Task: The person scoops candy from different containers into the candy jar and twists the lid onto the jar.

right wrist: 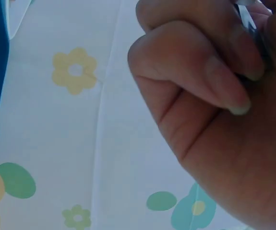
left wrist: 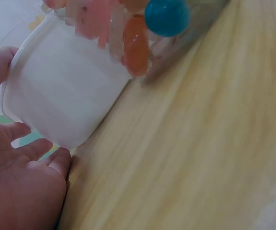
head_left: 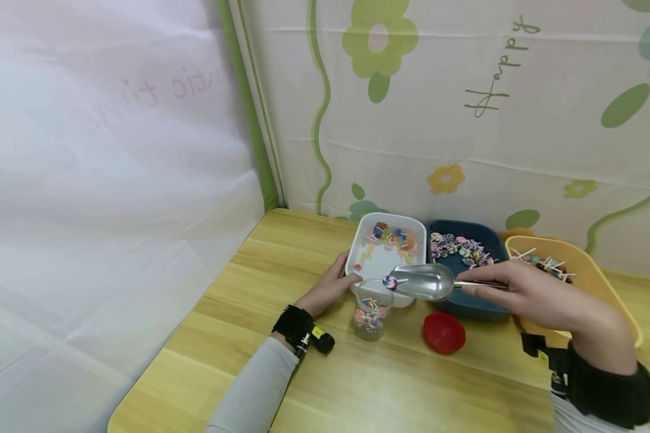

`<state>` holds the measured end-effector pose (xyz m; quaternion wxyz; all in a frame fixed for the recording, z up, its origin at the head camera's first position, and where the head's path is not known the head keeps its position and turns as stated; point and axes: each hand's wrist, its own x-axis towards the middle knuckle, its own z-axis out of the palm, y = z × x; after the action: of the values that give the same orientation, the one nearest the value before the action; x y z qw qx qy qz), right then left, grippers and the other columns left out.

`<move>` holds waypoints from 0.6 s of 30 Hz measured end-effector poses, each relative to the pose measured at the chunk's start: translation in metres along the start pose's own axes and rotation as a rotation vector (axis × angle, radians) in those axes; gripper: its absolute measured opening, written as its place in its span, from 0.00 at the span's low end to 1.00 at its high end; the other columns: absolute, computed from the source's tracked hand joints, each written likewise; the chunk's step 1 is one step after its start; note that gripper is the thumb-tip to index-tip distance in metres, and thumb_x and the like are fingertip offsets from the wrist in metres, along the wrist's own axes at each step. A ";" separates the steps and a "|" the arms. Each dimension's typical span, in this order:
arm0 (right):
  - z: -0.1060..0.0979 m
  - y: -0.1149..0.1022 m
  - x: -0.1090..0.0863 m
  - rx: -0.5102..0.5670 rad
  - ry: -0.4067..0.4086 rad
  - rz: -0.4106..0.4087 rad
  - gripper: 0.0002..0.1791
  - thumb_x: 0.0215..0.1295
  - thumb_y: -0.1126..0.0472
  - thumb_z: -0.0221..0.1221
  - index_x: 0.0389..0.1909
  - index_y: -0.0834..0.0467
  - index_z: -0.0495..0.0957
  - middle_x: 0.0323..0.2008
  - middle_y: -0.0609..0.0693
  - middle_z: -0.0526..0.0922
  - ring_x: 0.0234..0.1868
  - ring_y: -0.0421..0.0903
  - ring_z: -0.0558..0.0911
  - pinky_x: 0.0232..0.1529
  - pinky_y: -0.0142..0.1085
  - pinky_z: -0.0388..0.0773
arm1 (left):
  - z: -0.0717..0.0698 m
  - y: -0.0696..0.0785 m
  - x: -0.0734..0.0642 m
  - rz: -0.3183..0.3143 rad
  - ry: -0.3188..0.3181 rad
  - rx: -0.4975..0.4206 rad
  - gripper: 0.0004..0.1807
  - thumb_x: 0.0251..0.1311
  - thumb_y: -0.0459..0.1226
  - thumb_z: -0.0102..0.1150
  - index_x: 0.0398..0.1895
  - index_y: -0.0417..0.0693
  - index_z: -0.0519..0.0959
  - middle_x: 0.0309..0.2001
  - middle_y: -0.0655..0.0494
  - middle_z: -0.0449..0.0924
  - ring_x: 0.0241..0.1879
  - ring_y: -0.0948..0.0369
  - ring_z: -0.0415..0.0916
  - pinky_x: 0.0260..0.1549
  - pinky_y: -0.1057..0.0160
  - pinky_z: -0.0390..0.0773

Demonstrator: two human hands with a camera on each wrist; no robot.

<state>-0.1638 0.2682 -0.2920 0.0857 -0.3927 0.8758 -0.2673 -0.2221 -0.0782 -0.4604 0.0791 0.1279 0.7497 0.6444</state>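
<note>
My right hand (head_left: 547, 291) grips the handle of a metal scoop (head_left: 429, 281); its curled fingers fill much of the right wrist view. One swirl-patterned mini lollipop (head_left: 390, 282) sits at the scoop's tip, over the mouth of a clear cup (head_left: 364, 294). Several small lollipops (head_left: 371, 319) lie inside that cup, which stands upright on the table. My left hand (head_left: 330, 287) holds the left side of a white bin (head_left: 352, 264). In the left wrist view its thumb is at the rim of the white bin (left wrist: 66, 81), with the other fingers against the lower side.
A dark blue bin (head_left: 466, 225) with swirl lollipops stands beside the white one, and a yellow bin (head_left: 590, 264) with more lollipops is at the right. A red bowl-like piece (head_left: 444, 332) lies on the wooden table (head_left: 411, 391). A printed curtain (head_left: 390, 132) hangs behind.
</note>
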 end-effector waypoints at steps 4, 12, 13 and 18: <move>0.000 -0.006 0.001 0.004 -0.013 -0.027 0.11 0.68 0.53 0.53 0.48 0.43 0.79 0.37 0.37 0.82 0.31 0.39 0.76 0.27 0.32 0.75 | -0.001 -0.002 0.001 0.017 -0.011 -0.005 0.38 0.64 0.38 0.51 0.74 0.57 0.45 0.72 0.54 0.49 0.67 0.65 0.49 0.64 0.59 0.54; -0.001 -0.015 -0.001 -0.033 0.023 -0.038 0.10 0.68 0.53 0.54 0.45 0.42 0.81 0.29 0.37 0.80 0.22 0.36 0.72 0.20 0.29 0.71 | 0.000 -0.003 0.002 0.024 -0.017 -0.012 0.38 0.64 0.38 0.51 0.74 0.58 0.46 0.71 0.54 0.49 0.66 0.65 0.49 0.65 0.58 0.53; -0.001 -0.015 0.000 -0.035 0.024 -0.039 0.10 0.68 0.53 0.54 0.45 0.42 0.81 0.29 0.37 0.80 0.21 0.36 0.72 0.19 0.29 0.71 | 0.000 -0.003 0.002 0.023 -0.016 -0.012 0.38 0.64 0.38 0.51 0.74 0.58 0.46 0.71 0.54 0.49 0.66 0.65 0.49 0.65 0.58 0.53; -0.001 -0.016 0.000 -0.039 0.028 -0.058 0.10 0.68 0.54 0.54 0.45 0.43 0.81 0.31 0.37 0.81 0.22 0.37 0.73 0.20 0.29 0.71 | 0.000 -0.002 0.002 0.012 -0.006 -0.004 0.38 0.64 0.38 0.52 0.73 0.57 0.46 0.71 0.54 0.49 0.66 0.66 0.49 0.64 0.59 0.54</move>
<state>-0.1537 0.2598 -0.2827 0.0580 -0.4158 0.8702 -0.2578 -0.2239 -0.0780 -0.4624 0.0778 0.1341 0.7476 0.6459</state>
